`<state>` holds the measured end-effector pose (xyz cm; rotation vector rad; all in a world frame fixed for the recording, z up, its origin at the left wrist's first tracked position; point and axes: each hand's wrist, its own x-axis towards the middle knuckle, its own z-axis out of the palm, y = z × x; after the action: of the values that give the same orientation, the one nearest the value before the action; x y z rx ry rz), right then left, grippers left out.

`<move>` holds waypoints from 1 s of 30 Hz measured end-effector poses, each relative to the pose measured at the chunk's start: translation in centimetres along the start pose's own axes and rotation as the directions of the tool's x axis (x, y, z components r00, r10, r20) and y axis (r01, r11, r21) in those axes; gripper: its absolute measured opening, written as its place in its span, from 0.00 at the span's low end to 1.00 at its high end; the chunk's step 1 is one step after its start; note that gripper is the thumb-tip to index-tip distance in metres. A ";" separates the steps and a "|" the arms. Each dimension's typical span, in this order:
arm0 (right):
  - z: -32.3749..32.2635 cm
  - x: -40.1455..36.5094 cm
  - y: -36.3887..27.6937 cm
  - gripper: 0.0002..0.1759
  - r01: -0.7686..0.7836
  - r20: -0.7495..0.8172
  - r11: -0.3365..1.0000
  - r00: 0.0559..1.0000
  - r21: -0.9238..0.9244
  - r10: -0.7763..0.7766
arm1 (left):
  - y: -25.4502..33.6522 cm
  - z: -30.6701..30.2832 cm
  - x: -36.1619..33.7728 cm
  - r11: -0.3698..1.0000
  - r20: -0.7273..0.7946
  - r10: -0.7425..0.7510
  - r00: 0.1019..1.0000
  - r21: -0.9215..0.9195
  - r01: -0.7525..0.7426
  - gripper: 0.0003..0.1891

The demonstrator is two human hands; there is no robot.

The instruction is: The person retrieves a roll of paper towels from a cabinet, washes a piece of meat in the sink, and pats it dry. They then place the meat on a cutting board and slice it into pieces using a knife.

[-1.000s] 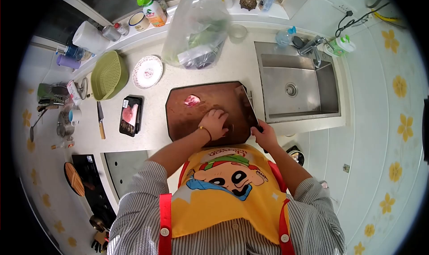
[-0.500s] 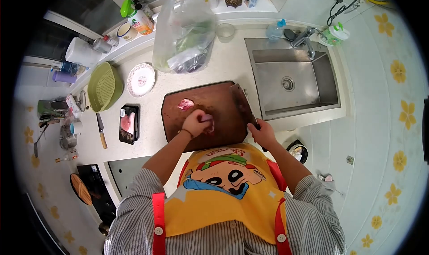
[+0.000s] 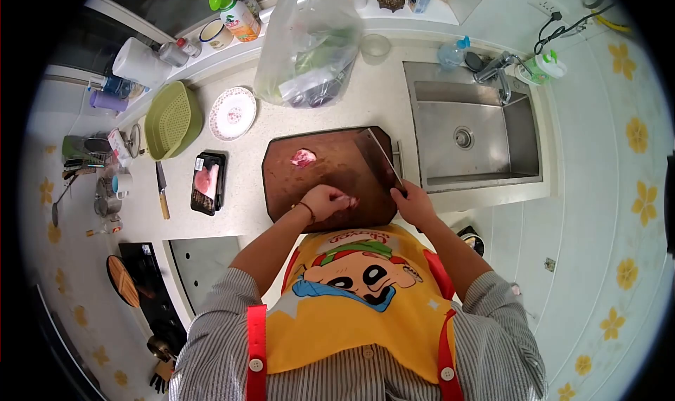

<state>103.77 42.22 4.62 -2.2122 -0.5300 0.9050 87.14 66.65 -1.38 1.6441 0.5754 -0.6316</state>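
Note:
My right hand (image 3: 413, 205) is closed round the handle of a cleaver (image 3: 380, 158), whose broad blade lies over the right part of the brown cutting board (image 3: 281, 190). Near the board's front edge, my left hand (image 3: 325, 202) is closed on a small piece of meat (image 3: 349, 201) that shows at its fingertips. Another piece of red and white meat (image 3: 303, 157) rests on the board's upper left, apart from both hands.
Left of the board are a black tray of meat (image 3: 206, 181), a wooden-handled knife (image 3: 162, 190), a patterned plate (image 3: 233, 113) and a green basket (image 3: 174, 121). Behind it stands a plastic bag (image 3: 309, 56). A steel sink (image 3: 464, 137) is at the right.
The camera view has shifted, so the counter sits further right. My left hand has moved towards the board's front edge with the meat. My right hand still holds the cleaver.

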 end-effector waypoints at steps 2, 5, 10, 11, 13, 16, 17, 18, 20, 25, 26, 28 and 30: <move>0.0 -0.1 -0.2 0.17 0.018 -0.020 1.000 1.000 -0.002 -0.018 | -0.1 0.4 1.4 0.992 -0.077 0.073 0.994 -0.099 -0.080 0.15; -0.8 -0.3 -0.6 0.17 -0.029 0.002 0.999 1.000 0.013 0.029 | -0.5 -0.2 2.6 0.926 -0.134 0.088 0.987 -0.354 -0.130 0.14; 0.2 0.3 2.8 0.17 -0.065 0.027 0.996 0.998 0.057 0.064 | -1.5 -3.6 3.4 0.990 -0.414 0.056 0.908 0.139 0.003 0.19; 0.5 0.3 3.4 0.16 -0.045 0.009 0.998 0.999 0.047 0.044 | -1.8 -3.8 3.5 0.976 -0.450 0.052 0.892 0.210 0.049 0.20; 0.9 0.4 4.0 0.15 -0.023 -0.009 0.999 1.000 0.039 0.023 | -0.6 -4.0 2.3 0.963 -0.454 0.039 0.890 0.254 0.087 0.21; 0.8 0.0 3.6 0.15 -0.041 -0.007 0.999 0.999 0.025 0.041 | 1.5 -3.6 1.1 0.881 -0.295 -0.029 0.955 0.444 0.164 0.19; 0.6 0.0 3.2 0.16 -0.070 0.011 0.997 0.997 0.044 0.070 | 1.2 -3.3 1.4 0.901 -0.313 0.056 0.948 0.425 0.088 0.18; 0.4 -0.1 2.8 0.17 -0.100 0.030 0.993 0.995 0.062 0.098 | 1.1 -3.1 1.7 0.913 -0.332 0.139 0.933 0.408 0.009 0.18; 0.2 -0.2 2.4 0.17 -0.095 0.025 0.992 0.995 0.077 0.093 | 2.1 -2.8 1.5 0.901 -0.428 0.221 0.877 0.433 -0.016 0.18; 0.4 0.1 3.7 0.16 -0.090 0.014 0.993 0.996 0.080 0.089 | 5.2 0.2 -0.2 0.821 -0.547 0.273 0.791 0.561 0.105 0.17; 0.5 0.0 3.7 0.16 -0.090 0.007 0.992 0.996 0.085 0.089 | 4.9 2.0 -1.0 0.731 -0.451 0.378 0.808 0.682 0.039 0.16; 0.4 -0.1 3.9 0.16 -0.091 0.001 0.992 0.996 0.090 0.091 | 3.1 4.7 -2.2 0.622 -0.340 0.466 0.816 0.782 -0.029 0.16; 0.3 -0.1 4.2 0.15 -0.038 -0.011 0.996 0.999 0.081 0.039 | 0.8 6.4 -2.0 0.560 -0.199 0.611 0.766 0.792 -0.241 0.15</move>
<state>103.90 39.42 1.53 -2.1605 -0.4389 0.9160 85.64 60.13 -0.31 2.6489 0.1809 -0.0410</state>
